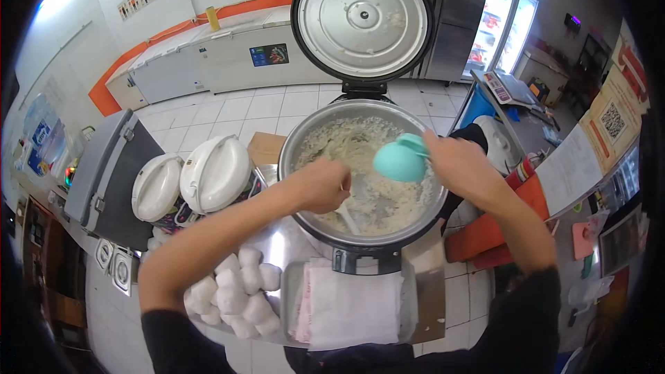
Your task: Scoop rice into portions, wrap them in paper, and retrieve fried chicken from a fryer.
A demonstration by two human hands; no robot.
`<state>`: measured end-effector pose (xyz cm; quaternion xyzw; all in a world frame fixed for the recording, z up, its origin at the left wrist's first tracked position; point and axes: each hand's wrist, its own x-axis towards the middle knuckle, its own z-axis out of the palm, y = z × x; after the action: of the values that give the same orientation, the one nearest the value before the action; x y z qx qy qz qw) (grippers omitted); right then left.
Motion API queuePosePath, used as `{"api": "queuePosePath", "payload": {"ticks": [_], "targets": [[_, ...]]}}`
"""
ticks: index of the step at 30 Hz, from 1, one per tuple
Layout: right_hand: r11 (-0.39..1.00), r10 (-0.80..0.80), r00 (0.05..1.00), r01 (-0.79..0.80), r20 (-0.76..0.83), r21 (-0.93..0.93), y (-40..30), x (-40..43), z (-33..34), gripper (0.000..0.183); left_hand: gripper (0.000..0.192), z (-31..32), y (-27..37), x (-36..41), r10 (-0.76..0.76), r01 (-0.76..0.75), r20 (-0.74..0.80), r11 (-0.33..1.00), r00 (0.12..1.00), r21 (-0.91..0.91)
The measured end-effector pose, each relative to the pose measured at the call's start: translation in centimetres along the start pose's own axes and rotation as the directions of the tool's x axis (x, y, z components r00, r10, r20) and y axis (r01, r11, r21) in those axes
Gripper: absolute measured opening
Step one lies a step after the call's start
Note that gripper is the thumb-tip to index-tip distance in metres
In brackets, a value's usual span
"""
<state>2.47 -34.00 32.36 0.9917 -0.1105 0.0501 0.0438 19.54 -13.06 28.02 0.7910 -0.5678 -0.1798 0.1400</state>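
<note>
A large round cooker (pixel 441 195) stands before me with its metal lid (pixel 337 36) raised, and cooked rice (pixel 379 202) covers much of the pot's bottom and walls. Over the pot's left part, my left hand (pixel 324 187) is closed on the handle of a white spoon or paddle (pixel 347 218), whose lower end reaches the rice. My right hand (pixel 460 163), slightly blurred, grips a turquoise cup or bowl (pixel 400 162) by its handle side. The cup is tilted above the rice at the pot's right, its rounded outside towards me; its inside is hidden.
White wrapped balls (pixel 234 296) lie in a pile at the lower left. White paper sheets (pixel 356 306) rest on a grey tray (pixel 410 311) below the cooker. Two white-lidded containers (pixel 215 174) and a grey cooler box (pixel 117 176) stand left. An orange holder (pixel 480 236) is at the right.
</note>
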Motion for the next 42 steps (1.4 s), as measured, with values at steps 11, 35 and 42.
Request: {"api": "queuePosePath", "payload": {"ticks": [11,35,42], "targets": [[0.696,0.703,0.709,-0.672,-0.049,0.253,5.5,-32.6,1.0,0.054,0.042,13.8,-3.2,14.5,-0.451,0.035,0.767,0.87,0.457,0.491],[0.602,0.439,0.895,-0.228,-0.079,0.765,2.9,-17.1,7.5,0.022,0.016,-5.7,0.4,5.8,-0.087,0.156,-0.14,0.768,0.986,0.621],[0.519,0.489,0.872,-0.308,0.018,0.797,2.1,-18.8,10.6,0.022,0.008,0.3,-2.2,12.1,-0.131,0.003,0.08,0.535,0.988,0.845]]}}
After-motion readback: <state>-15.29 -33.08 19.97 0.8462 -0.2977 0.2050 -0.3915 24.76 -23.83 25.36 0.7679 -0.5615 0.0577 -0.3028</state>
